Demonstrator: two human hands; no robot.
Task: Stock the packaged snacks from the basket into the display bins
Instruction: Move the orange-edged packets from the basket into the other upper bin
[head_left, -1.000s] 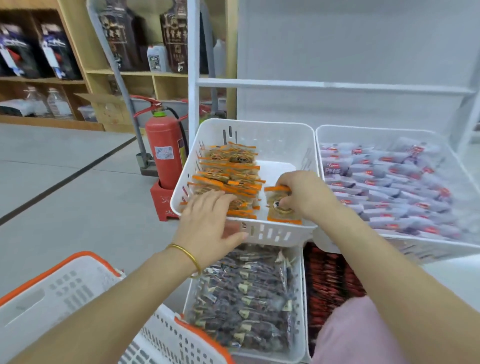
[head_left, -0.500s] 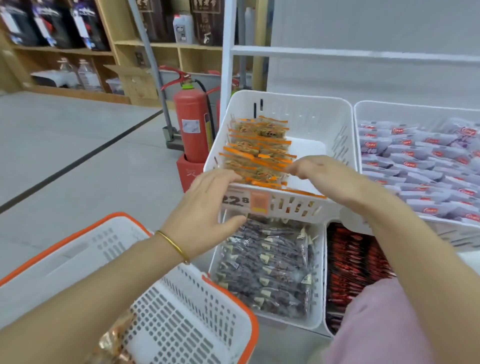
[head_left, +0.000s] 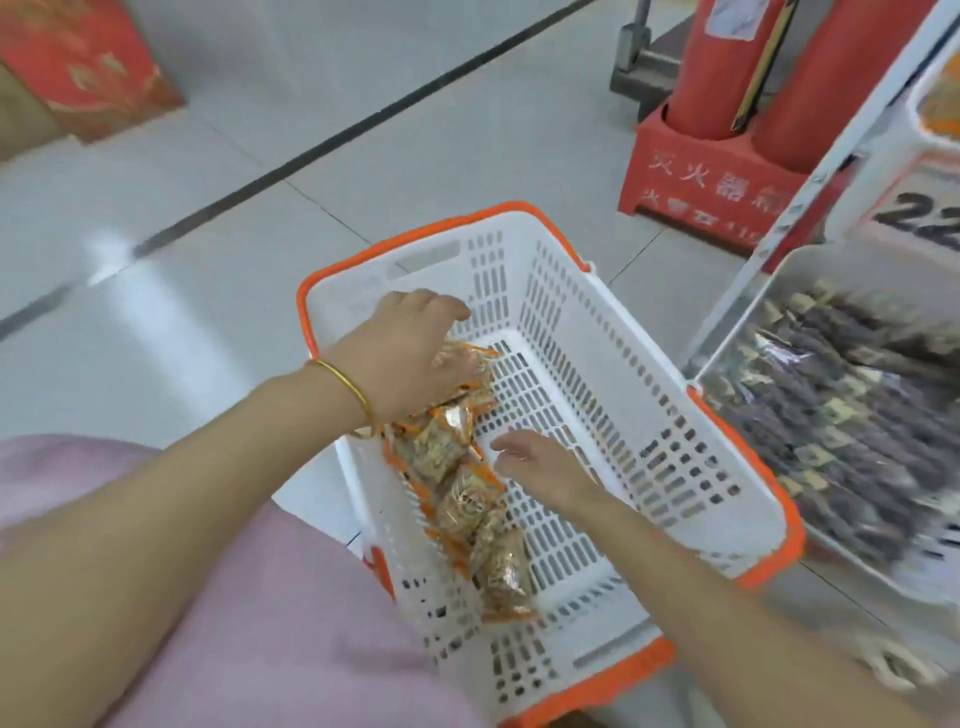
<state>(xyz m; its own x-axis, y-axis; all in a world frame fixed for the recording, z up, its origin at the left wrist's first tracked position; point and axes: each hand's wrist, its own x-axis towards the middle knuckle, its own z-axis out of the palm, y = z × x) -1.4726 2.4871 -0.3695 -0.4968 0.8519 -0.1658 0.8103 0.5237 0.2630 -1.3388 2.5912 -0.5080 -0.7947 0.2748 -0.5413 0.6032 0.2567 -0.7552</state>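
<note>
Head view, left hand (head_left: 400, 353) holding orange-edged snack packets (head_left: 467, 501) in basket (head_left: 654, 410); right hand (head_left: 545, 467) wide

orange-edged snack packets (head_left: 470, 506) – row along left side, white basket (head_left: 613, 415)

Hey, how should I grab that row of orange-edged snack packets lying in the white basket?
Come from above, on the basket's open middle side, and pinch the snack packets across their crimped orange edges. They lie flat in a row against the left wall, so only their tops and inner side are free. The open right hand hovers there.
</note>
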